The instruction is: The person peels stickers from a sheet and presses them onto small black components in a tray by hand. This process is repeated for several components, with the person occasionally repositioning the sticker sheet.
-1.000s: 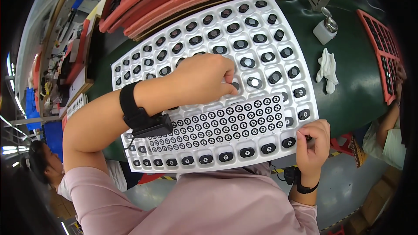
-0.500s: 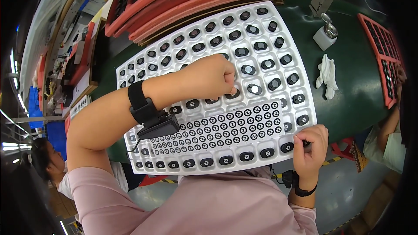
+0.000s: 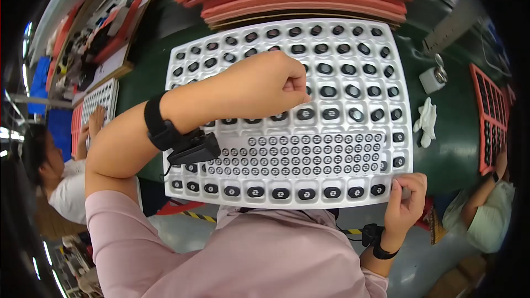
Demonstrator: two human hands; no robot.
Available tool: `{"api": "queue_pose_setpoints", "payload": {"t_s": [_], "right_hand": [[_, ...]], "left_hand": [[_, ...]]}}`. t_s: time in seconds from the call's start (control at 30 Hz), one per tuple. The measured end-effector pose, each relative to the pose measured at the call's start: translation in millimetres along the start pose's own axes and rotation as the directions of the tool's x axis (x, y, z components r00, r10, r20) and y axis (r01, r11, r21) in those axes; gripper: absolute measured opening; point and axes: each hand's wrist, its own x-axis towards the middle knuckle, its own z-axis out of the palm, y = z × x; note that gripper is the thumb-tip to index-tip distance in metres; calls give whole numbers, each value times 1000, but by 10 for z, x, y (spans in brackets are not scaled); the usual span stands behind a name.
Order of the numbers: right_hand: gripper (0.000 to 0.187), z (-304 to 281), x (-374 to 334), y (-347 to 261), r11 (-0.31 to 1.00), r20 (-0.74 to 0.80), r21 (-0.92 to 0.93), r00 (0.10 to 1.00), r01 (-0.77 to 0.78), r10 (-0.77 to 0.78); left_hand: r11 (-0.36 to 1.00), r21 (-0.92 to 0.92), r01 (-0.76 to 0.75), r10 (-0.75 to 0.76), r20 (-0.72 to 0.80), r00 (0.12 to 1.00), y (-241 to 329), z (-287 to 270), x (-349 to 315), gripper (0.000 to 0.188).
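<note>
Since the previous frame, the left grip (image 3: 279, 81) has drawn leftward from a marked black oval piece (image 3: 330, 113) in the white tray (image 3: 292, 204). It curls over the tray's middle; whether it holds anything, I cannot tell. The right grip (image 3: 407, 203) curls at the tray's near right corner, its hold unclear.
</note>
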Motion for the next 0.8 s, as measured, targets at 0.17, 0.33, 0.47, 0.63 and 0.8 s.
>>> {"api": "queue_pose_setpoints", "payload": {"t_s": [0.17,0.33,0.47,0.63,0.8], "right_hand": [[13,50,93,-255,999,29,-46,1000,12,-11],[17,273,379,-819,992,149,-72,984,107,-95],[20,596,664,-1213,976,344,-16,918,218,-199],[20,1116,870,-1374,957,449,-13,857,289,-252],[19,1406,872,-1292,946,502,-33,824,322,-264]], "left_hand": [[986,117,-116,134,-166,977,-359,9,-640,15],[946,268,-184,260,-284,923,-666,266,-1041,22],[975,107,-193,217,-312,925,-802,453,-1056,25],[971,-11,-240,229,-271,935,-885,562,-957,23],[953,-17,-304,280,-345,896,-1009,635,-937,20]]}}
